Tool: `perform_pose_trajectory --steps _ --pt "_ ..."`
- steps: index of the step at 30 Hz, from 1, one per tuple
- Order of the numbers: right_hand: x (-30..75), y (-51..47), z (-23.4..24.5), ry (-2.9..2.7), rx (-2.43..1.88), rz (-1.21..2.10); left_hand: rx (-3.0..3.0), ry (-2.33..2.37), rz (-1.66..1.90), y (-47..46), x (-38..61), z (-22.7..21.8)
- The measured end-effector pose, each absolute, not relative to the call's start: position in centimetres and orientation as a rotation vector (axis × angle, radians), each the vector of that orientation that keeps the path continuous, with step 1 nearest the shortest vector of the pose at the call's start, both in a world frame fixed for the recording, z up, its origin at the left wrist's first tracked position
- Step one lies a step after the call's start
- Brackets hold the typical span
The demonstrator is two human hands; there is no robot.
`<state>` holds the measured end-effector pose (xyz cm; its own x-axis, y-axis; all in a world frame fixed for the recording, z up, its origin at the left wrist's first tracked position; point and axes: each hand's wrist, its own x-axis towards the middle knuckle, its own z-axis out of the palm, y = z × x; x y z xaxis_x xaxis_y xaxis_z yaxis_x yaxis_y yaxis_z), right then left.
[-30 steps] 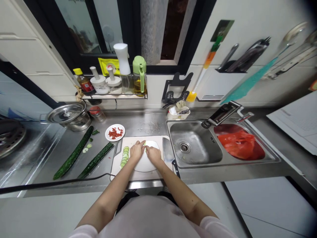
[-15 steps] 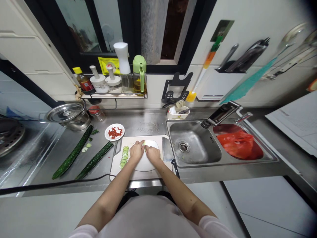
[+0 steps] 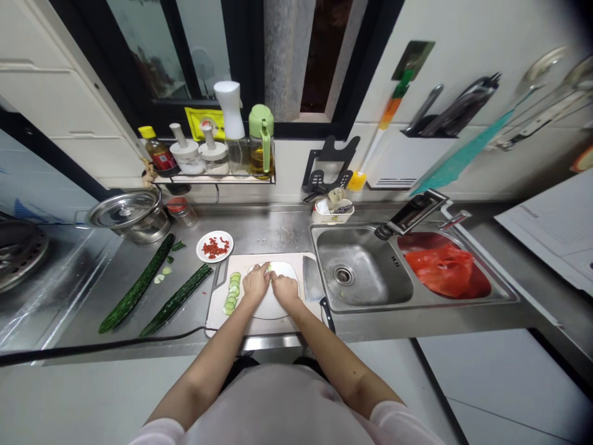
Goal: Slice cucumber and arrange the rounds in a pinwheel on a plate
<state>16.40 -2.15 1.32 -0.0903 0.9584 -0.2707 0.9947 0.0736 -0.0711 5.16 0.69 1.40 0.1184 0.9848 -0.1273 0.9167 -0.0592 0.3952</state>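
My left hand point(image 3: 256, 283) and my right hand point(image 3: 285, 288) rest side by side over a white plate point(image 3: 271, 307) that sits on the pale cutting board point(image 3: 217, 309). Both hands have their fingers curled together around small cucumber slices point(image 3: 272, 267) at the plate's far edge. A row of cucumber slices point(image 3: 232, 292) lies on the board just left of my left hand. A cleaver point(image 3: 315, 289) lies on the board's right side, beside my right hand, its dark handle toward me.
Two long cucumbers point(image 3: 139, 284) lie on the steel counter to the left, with a small dish of red chilli point(image 3: 215, 246) behind them. A lidded pot point(image 3: 127, 213) stands far left. The sink point(image 3: 365, 272) and a red-filled basin point(image 3: 445, 270) are right. A black cable point(image 3: 106, 343) runs along the front edge.
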Motion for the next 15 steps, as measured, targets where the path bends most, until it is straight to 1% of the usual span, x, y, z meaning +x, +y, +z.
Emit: perform_pose_trajectory --steps 7,10,13,15 --pt "16.4 -1.9 2.5 2.165 2.008 -0.401 1.747 1.953 0.544 0.1 3.6 2.9" --pt "16.7 -2.0 3.0 2.153 2.072 -0.423 1.65 1.976 0.662 -0.8 1.9 3.2" --pt "17.8 -2.6 3.5 2.084 2.218 -0.467 1.577 2.006 0.702 -2.2 -0.3 3.2" --pt "18.8 -3.3 3.8 2.01 2.321 -0.493 1.54 2.028 0.658 -3.1 -1.8 3.2"
